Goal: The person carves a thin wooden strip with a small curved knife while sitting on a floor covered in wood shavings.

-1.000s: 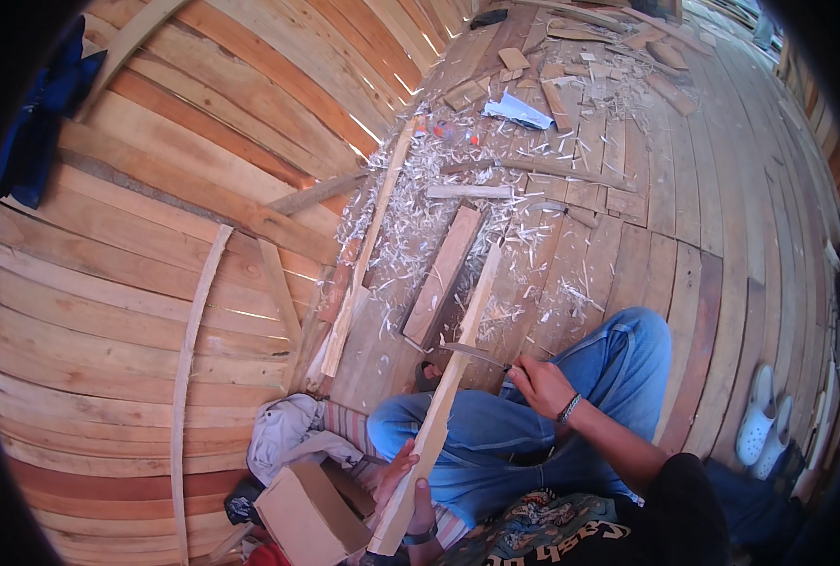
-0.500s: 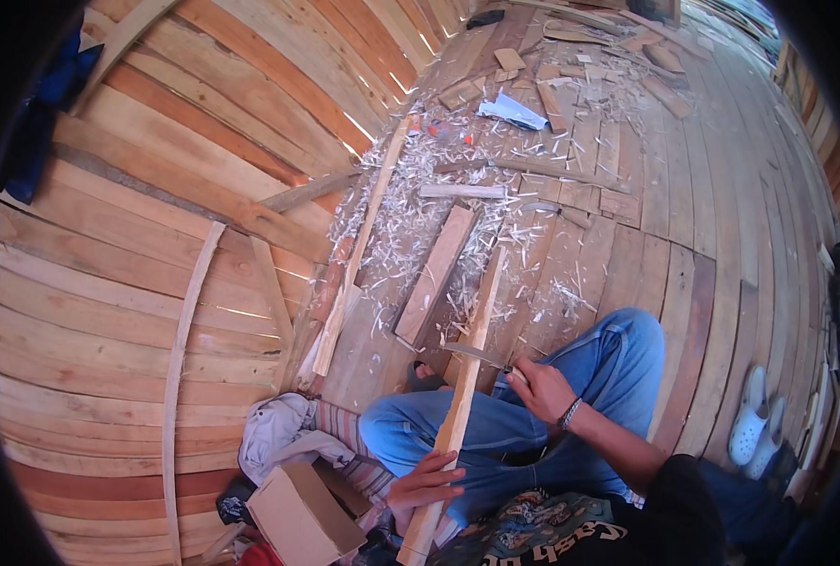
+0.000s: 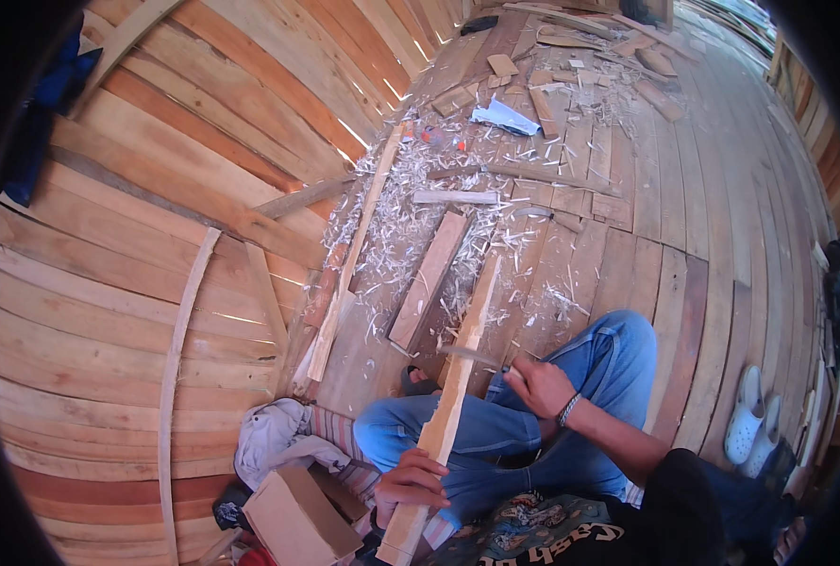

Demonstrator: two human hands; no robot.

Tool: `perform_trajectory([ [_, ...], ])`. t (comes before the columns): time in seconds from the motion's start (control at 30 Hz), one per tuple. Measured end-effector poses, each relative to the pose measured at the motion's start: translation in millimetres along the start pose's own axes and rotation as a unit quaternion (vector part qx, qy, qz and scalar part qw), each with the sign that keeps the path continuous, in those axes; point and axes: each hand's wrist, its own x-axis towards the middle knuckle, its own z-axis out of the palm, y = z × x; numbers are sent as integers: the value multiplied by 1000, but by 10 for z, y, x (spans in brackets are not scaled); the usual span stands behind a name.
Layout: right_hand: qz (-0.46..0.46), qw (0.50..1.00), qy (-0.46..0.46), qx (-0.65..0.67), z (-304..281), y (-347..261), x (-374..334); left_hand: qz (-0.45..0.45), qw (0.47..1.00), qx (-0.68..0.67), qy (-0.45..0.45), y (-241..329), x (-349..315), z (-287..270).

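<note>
A long pale wooden strip (image 3: 455,382) slants across my lap, its far end on the shaving-covered floor. My left hand (image 3: 411,479) is wrapped round it near its lower end. In my closed right hand (image 3: 540,385) is a knife (image 3: 477,356), gripped by its handle. The blade crosses the strip just beyond my knee; whether it bites into the wood I cannot tell. Along the strip's left edge, near my left hand, the wood looks rough and notched.
Curled shavings (image 3: 382,245) cover the floor ahead, around a thick reddish board (image 3: 429,278) and a long thin lath (image 3: 359,250). A second curved blade with a handle (image 3: 550,216) lies beyond. A cardboard box (image 3: 302,519) stands at my left, light clogs (image 3: 748,415) at my right.
My left hand and the strip's lower end have shifted slightly left. The knife stays across the strip at nearly the same place, and the whole view has moved a little.
</note>
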Motion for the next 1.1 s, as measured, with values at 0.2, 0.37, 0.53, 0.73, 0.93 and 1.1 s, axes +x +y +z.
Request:
perform_trajectory([
  [0.2, 29, 999, 17, -37, -83, 137, 229, 46, 994, -11, 96, -122, 21, 141],
  [0.37, -26, 987, -39, 156, 45, -203, -93, 39, 935, -52, 348, -59, 97, 289],
  [0.53, 47, 978, -17, 201, 134, -184, -147, 12, 879, -55, 474, -23, 174, 323],
  [0.73, 85, 966, 27, 243, 247, -2, -113, 4, 859, -43, 510, -84, 78, 363],
  [0.93, 114, 960, 34, 254, 157, 112, -15, -5, 850, -20, 526, -158, 29, 361],
  [1.1, 171, 892, -25, 419, 391, 294, -16, -12, 849, 22, 528, -184, 27, 371],
])
